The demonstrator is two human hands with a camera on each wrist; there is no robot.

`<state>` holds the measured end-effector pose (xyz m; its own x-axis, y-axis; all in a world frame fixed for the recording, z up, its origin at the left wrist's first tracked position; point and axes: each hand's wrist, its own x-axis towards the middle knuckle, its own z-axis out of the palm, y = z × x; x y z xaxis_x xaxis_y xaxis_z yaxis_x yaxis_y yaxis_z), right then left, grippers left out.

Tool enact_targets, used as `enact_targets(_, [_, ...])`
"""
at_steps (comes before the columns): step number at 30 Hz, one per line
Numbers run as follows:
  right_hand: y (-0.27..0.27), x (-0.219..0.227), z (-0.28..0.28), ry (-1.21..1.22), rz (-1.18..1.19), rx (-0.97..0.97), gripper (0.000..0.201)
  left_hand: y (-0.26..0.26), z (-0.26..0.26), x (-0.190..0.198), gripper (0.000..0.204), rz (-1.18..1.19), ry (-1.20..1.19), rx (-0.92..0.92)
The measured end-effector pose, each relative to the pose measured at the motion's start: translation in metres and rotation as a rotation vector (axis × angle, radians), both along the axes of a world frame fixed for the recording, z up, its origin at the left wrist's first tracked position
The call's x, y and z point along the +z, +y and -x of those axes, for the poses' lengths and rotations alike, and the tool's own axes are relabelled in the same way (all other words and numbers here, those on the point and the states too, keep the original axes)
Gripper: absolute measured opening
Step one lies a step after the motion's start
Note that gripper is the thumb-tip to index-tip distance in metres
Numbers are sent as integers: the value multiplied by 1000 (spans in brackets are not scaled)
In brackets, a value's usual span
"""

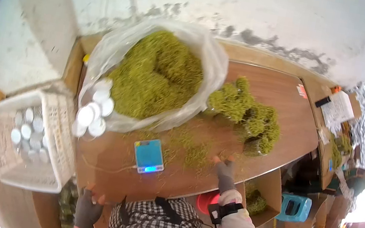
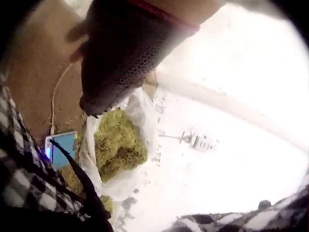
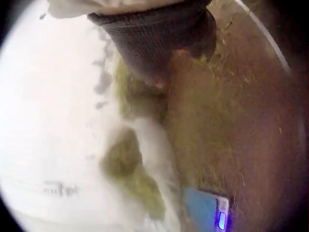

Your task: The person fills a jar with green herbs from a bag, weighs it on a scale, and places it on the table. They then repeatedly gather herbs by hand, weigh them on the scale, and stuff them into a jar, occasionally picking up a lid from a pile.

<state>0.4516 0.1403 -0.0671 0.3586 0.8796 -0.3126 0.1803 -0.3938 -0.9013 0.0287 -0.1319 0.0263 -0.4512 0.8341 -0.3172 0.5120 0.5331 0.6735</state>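
My right hand (image 1: pixel 226 173), in a grey fingerless glove, is low over the brown table (image 1: pixel 287 98) near its front edge, next to loose yellow-green plant bits (image 1: pixel 195 155). Its bare fingertips point toward the clumps of dried plant (image 1: pixel 261 123), and no object shows in it. My left hand (image 1: pixel 88 210), gloved alike, hangs by the near left edge of the table with fingers loosely bent and nothing held. Between the hands lies a blue digital scale (image 1: pixel 149 154) with a lit display and a bare top. Behind it, a large clear plastic bag (image 1: pixel 215 63) stands open, full of yellow-green dried plant (image 1: pixel 160 76).
Round white lids (image 1: pixel 86 115) lie against the bag's left side. A white plastic basket (image 1: pixel 68 157) with more lids stands at the left. Below the table's right edge are a cardboard box (image 1: pixel 272 188) and a blue stool (image 1: pixel 295 207). Another person (image 1: pixel 361 182) is at the far right.
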Motion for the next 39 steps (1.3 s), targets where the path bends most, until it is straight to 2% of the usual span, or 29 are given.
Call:
enact_targets(2, [22, -40, -93, -117, 50, -62, 102, 21, -2, 6, 59, -53, 46, -82])
enact_targets(3, [28, -54, -117, -360, -70, -212, 108, 29, -4, 6, 59, -79, 85, -134])
enact_targets(4, [32, -51, -125, -604, -189, -361, 115, 35, -6, 9, 58, -63, 92, -146])
enact_targets(5, [37, -49, -133, -589, -191, -380, 115, 38, -5, 4, 58, -72, 108, -161])
enact_targets(7, [55, 3, -129, -723, -144, -446, 126, 46, -1, -9, 58, -161, 204, -294])
enact_targets(9, [71, 53, -123, -640, -89, -415, 128, 60, -13, 6, 56, -124, 186, -293])
enact_targets(10, [76, 61, -121, -576, -30, -368, 129, 64, -15, 8, 55, -128, 141, -283])
enact_targets(11, [84, 49, -126, -559, -30, -357, 129, 65, -18, 10, 55, -129, 98, -266])
enact_targets(13, [103, 18, -141, -647, -205, -375, 125, 65, -21, 13, 53, -125, 136, -257])
enact_targets(17, [110, -9, -160, -603, -313, -275, 119, 59, -14, 9, 54, -124, 183, -243])
enact_targets(18, [103, 1, -151, -724, -245, -304, 111, 59, -12, 7, 53, -133, 207, -258])
enact_targets(19, [98, -5, -149, -720, -236, -277, 111, 58, -11, 12, 53, -137, 230, -269])
enact_targets(21, [86, -14, -146, -303, -392, -243, 105, 57, -8, 20, 51, -132, 206, -197])
enact_targets(22, [66, 24, -114, -206, -352, -171, 104, 56, -6, 19, 52, -89, 243, -201])
enact_targets(23, [50, 42, -90, -214, -325, -125, 104, 51, -4, 16, 54, -37, 273, -201])
enact_targets(25, [17, 56, -46, -490, -461, 214, 106, 51, -1, 15, 52, -64, 260, -178])
enact_targets(27, [-8, 67, 7, -355, -538, 478, 108, 53, 3, 12, 51, -165, 214, -173])
enact_targets(29, [-29, 73, 68, -143, -546, 628, 111, 57, 3, 18, 51, -164, 184, -148])
enact_targets(31, [-33, 80, 112, -110, -524, 872, 114, 59, 4, 24, 51, -187, 141, -133])
enact_targets(32, [-35, 80, 129, -119, -525, 877, 114, 60, 4, 27, 52, -189, 124, -120])
enact_targets(34, [-35, 72, 155, -412, -556, 1001, 118, 53, 5, 23, 52, -195, 101, -97])
enact_targets(36, [-35, 66, 172, -454, -567, 1017, 119, 41, 13, 13, 52, -229, 215, -123])
enact_targets(38, [-33, 56, 183, -487, -575, 1040, 120, 26, 17, 8, 52, -219, 199, -84])
enact_targets(39, [-32, 54, 187, -428, -648, 1013, 121, 20, 17, 6, 52, -212, 183, -59])
